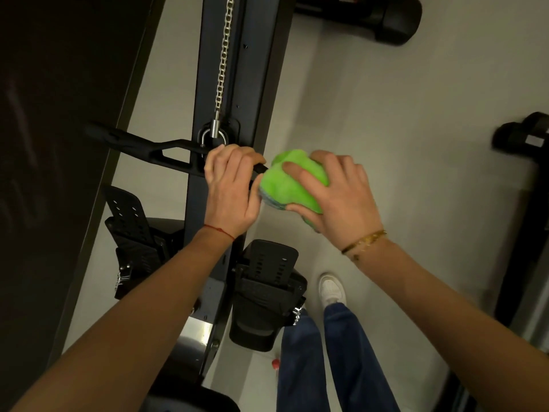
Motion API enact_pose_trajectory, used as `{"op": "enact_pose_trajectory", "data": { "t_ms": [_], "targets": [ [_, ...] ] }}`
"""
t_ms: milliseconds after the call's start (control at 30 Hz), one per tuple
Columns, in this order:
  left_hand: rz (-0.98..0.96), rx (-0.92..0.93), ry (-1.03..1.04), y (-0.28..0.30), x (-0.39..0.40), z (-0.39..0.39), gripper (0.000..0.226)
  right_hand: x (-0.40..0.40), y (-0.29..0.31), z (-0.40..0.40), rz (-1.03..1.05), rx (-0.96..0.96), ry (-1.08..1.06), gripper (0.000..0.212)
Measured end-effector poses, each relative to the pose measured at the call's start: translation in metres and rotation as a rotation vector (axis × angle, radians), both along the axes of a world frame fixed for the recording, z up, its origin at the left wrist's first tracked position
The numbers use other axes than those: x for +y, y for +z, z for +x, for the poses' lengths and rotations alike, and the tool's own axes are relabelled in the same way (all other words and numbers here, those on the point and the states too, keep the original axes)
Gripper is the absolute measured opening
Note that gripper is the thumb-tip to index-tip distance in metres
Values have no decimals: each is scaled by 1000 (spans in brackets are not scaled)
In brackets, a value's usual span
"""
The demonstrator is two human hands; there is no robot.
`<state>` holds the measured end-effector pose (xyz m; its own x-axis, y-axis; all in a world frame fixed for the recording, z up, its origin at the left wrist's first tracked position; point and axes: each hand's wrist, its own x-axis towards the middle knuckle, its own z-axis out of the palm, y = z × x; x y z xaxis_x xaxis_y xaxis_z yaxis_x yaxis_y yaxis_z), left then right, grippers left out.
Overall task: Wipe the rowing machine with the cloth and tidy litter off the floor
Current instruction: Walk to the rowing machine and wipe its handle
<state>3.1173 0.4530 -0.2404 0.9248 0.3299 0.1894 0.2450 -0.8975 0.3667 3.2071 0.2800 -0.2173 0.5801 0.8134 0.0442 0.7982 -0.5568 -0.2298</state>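
Gripping: left hand (230, 185) handle (142, 147); right hand (341, 197) cloth (289, 185), handle end hidden.

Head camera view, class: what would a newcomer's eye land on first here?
The bright green cloth at centre, gripped by the right hand around the end of the rowing handle. Beside it, the left hand grips that handle, and a steel chain runs up from it.

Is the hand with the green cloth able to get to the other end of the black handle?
Probably not right now. The right hand wraps the green cloth round the near end of the handle, and the left hand grips the bar in between, blocking a slide to the far grip.
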Motion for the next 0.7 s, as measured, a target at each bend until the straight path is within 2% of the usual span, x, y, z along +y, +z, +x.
{"op": "enact_pose_trajectory", "data": {
  "t_ms": [167,400,533,700],
  "targets": [
    [4,-16,24,-1,-2,0,31,-57,-5,17,-10,11,-74,57],
    [16,-18,-3,-2,-2,-1,31,13,0,0,56,40,9,56],
    [20,-24,16,-3,-1,-1,31,-38,-7,11,54,40,-2,56],
    [16,-41,13,-6,-1,-1,32,-91,-14,24,6,106,-153,60]
  ]
}}
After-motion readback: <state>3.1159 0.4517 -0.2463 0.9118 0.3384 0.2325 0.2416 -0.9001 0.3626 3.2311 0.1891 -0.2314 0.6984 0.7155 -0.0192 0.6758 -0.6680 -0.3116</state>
